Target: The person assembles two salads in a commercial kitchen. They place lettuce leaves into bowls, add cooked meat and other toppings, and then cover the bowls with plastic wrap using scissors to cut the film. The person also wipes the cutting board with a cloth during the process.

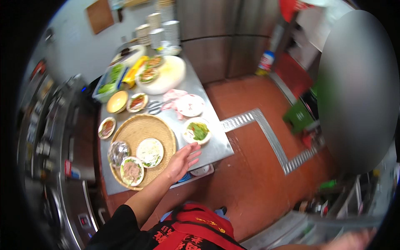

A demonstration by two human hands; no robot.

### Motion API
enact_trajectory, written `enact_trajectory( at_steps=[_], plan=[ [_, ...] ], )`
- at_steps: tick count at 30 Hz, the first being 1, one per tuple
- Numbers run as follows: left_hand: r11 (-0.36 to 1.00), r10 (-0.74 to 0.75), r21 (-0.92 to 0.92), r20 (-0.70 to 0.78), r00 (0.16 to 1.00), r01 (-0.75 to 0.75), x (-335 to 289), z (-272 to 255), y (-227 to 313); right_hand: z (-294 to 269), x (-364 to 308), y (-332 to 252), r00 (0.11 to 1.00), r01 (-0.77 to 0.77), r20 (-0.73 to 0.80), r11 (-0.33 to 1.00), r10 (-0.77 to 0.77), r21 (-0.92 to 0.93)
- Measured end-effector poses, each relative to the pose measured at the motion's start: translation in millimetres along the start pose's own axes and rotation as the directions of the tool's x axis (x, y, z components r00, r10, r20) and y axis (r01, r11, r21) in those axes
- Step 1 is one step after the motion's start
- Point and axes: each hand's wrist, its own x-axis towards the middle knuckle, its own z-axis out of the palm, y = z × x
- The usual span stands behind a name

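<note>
A red apron (196, 229) lay nearest, the left hand (182, 161) spread empty beside a bowl of greens (188, 134) on the counter (218, 146), three bowls (138, 151) already in the bamboo tray (141, 127), the right hand (350, 241) too blurred to tell

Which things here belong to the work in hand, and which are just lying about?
Probably the work: bowl of greens, nearest the left hand; woven tray bearing filled bowls.

Probably just lying about: scissors; pink cloth; stacked cups.

Leaf-filled bowl (197, 131) right of tray (143, 128)
</note>
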Motion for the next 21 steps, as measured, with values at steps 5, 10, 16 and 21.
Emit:
enact_trajectory(
  at_steps=[5,10,16,21],
  plan=[
    [0.974,0.219,0.028,-0.401,0.890,-0.227,49,-24,47,77,-41,242,0.248,-0.934,0.756,-0.059,0.606,0.353],
    [0.937,0.278,-0.089,-0.399,0.874,-0.339,130,-14,43,161,-75,368,-0.213,-0.882,0.841,-0.468,0.497,0.053],
    [0.949,0.314,0.156,-0.517,0.797,-0.273,239,29,15,233,-56,467,-0.438,-0.880,0.800,-0.380,0.410,-0.287],
    [0.787,0.497,0.609,-0.529,0.688,-0.100,289,53,11,317,-61,522,-0.598,-0.719,0.796,-0.505,0.098,-0.478]
  ],
)
